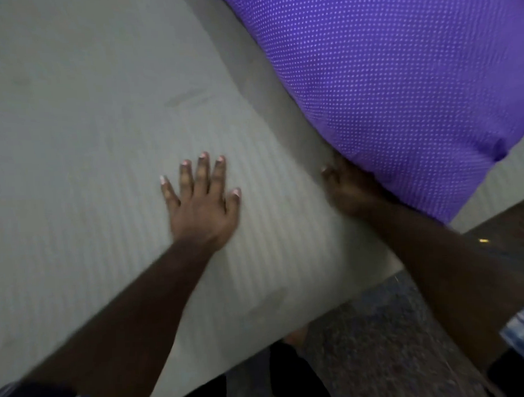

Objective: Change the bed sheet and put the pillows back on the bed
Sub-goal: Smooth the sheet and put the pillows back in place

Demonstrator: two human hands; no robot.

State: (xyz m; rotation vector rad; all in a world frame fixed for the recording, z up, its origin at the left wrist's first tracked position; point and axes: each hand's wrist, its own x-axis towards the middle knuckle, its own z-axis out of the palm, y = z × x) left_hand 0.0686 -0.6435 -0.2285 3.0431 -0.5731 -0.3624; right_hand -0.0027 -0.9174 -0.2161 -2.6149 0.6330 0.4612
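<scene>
Here the pale grey, finely ribbed bed sheet (104,144) lies smooth across the bed. The left hand (200,205) presses it, fingers spread flat. The right hand (348,192) sits partly hidden beneath a purple white-dotted pillow (399,74), its grip unclear.

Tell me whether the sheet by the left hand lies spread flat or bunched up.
Spread flat: the bed sheet lies smooth under the open left hand, with no folds visible.

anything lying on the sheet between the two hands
No: in the head view only bare striped sheet lies between the flat left hand and the right hand at the purple pillow.
</scene>
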